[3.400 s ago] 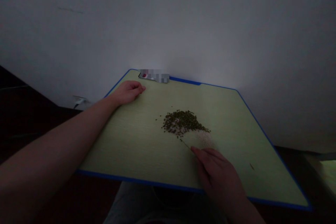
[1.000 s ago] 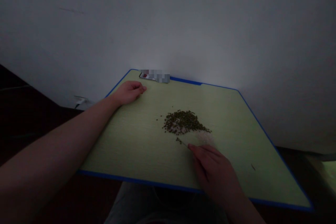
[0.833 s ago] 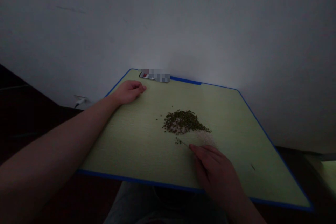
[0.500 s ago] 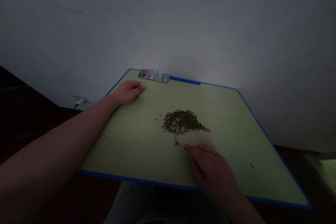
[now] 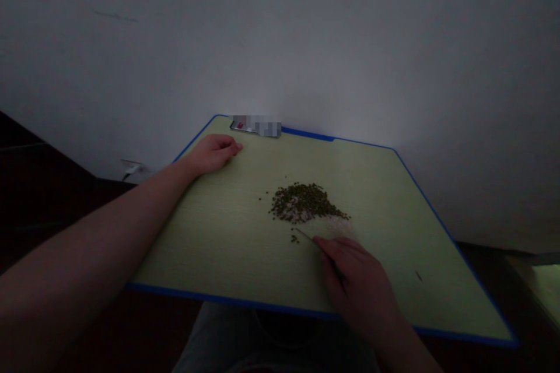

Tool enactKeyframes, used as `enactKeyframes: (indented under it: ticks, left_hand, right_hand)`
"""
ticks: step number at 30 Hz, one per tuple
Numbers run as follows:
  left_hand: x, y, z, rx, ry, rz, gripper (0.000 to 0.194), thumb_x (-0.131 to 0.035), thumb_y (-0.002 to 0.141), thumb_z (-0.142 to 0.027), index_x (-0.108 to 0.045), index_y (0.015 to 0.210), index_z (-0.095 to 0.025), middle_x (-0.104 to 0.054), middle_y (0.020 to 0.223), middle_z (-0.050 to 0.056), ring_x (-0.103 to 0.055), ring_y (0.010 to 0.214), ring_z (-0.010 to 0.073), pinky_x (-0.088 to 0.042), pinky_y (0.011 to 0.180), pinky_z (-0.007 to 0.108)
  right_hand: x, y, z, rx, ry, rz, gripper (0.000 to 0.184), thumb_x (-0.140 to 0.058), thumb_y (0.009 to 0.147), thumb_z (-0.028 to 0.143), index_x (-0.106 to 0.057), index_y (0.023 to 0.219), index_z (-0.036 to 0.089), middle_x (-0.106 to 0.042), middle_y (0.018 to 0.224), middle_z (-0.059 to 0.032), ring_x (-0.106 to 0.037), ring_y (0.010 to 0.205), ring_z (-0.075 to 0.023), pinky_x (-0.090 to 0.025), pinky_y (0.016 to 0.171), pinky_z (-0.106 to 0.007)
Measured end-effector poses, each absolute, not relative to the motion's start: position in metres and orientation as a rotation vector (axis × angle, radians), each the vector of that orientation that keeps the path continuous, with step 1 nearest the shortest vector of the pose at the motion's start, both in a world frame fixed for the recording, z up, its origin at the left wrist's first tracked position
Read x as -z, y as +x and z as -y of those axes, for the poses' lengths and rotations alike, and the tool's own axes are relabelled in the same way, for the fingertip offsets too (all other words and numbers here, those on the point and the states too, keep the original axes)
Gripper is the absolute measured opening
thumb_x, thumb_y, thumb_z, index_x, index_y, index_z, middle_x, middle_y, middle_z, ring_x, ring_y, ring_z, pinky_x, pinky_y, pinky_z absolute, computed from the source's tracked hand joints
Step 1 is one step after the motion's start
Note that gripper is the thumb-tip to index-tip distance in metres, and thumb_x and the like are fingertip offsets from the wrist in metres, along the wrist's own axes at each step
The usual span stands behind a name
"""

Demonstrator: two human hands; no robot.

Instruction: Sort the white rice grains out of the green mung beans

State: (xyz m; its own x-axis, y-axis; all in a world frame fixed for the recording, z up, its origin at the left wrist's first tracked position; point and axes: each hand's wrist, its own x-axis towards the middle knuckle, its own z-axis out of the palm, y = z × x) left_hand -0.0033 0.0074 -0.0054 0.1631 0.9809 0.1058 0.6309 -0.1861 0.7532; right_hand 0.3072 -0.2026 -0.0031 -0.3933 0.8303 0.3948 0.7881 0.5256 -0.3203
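Note:
My right hand (image 5: 359,282) is closed on a thin stick (image 5: 307,236), pinched between thumb and fingers. Its tip points left, just above a few separate green beans (image 5: 294,239) on the table. Behind the tip lies a pile of small green beans (image 5: 306,199), probably mung beans, with pale grains mixed in at its front left. A patch of pale rice-like grains (image 5: 339,225) spreads between the pile and my right hand, partly hidden by that hand. My left hand (image 5: 214,152) rests loosely curled on the table's left side, away from the pile, with nothing visible in it.
The yellow-green folding table (image 5: 376,186) has a blue rim and stands against a pale wall (image 5: 306,29). A phone (image 5: 245,126), partly pixelated, lies at the far left edge. A small dark sliver (image 5: 419,275) lies at right. A wall socket with a plug (image 5: 132,169) is at left.
My right hand has moved slightly left and back with the stick. A few beans now lie apart, nearer me than the pile. My left hand has stayed put.

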Motion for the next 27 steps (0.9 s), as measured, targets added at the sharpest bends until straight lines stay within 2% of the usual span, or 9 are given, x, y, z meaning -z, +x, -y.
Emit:
enactKeyframes:
  ticks: [8,14,19,27]
  left_hand:
    - [0.0069,-0.0042,-0.0078,-0.838,1.901,-1.485,0.033,-0.052,0.076,-0.046,-0.051,0.06,-0.017,-0.042,0.048,-0.003,-0.036,0.045,0.0084,-0.026,0.046,0.024]
    - [0.0055,-0.0034,-0.0073,-0.832,1.893,-1.508,0.034,-0.052,0.075,-0.046,-0.05,0.059,-0.016,-0.042,0.047,-0.003,-0.036,0.044,0.008,-0.026,0.046,0.023]
    - [0.007,-0.0046,-0.0085,-0.827,1.912,-1.506,0.034,-0.05,0.076,-0.047,-0.05,0.06,-0.016,-0.041,0.046,-0.003,-0.035,0.044,0.0079,-0.025,0.045,0.023]
    - [0.0066,-0.0052,-0.0083,-0.823,1.968,-1.5,0.036,-0.049,0.078,-0.047,-0.049,0.058,-0.016,-0.041,0.047,-0.003,-0.036,0.046,0.0083,-0.026,0.046,0.023]
  right_hand:
    - [0.0014,0.3015,0.2003,-0.213,-1.23,2.34,0.034,-0.043,0.086,0.01,-0.06,0.114,0.015,-0.07,0.102,-0.006,-0.062,0.094,-0.0182,-0.053,0.085,-0.035]
    - [-0.0011,0.3028,0.2051,-0.326,-1.224,2.324,0.032,-0.043,0.087,0.011,-0.061,0.113,0.016,-0.07,0.099,-0.0054,-0.062,0.092,-0.0174,-0.053,0.082,-0.033]
    - [-0.0038,0.307,0.2075,-0.334,-1.334,2.195,0.026,-0.044,0.088,0.017,-0.062,0.108,0.017,-0.07,0.09,-0.0051,-0.064,0.083,-0.0157,-0.054,0.076,-0.03]
    - [-0.0051,0.3065,0.2053,-0.416,-1.542,2.117,0.029,-0.044,0.089,0.025,-0.063,0.11,0.019,-0.07,0.1,-0.0055,-0.066,0.089,-0.0181,-0.053,0.08,-0.033]
